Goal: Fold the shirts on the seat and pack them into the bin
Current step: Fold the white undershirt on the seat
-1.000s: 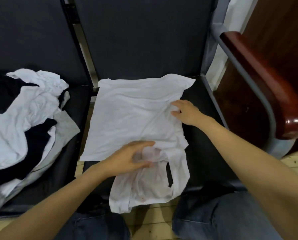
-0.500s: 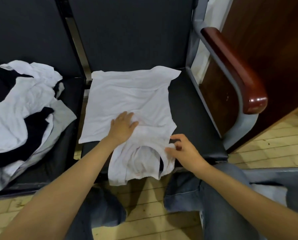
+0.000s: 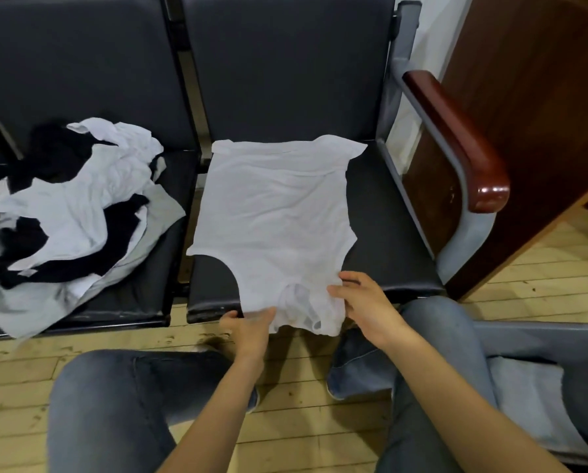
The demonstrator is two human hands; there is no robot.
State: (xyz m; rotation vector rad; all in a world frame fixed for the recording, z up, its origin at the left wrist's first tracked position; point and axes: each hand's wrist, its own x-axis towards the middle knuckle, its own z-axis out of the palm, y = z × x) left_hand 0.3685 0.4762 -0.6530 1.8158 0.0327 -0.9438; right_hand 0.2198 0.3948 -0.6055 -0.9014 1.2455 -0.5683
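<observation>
Well, gripped the white shirt (image 3: 275, 213) by its near shoulders, with left hand (image 3: 248, 331) curled under one and right hand (image 3: 364, 302) pinching the other, the rest lying flat on the seat (image 3: 381, 233) beyond both hands; risked dragging it off the front edge through any uneven pull.

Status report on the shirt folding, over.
Left hand, right hand grip white shirt at near edge. Shirt flat on seat, not yet folded. Clothes pile beside, not in the way.
</observation>
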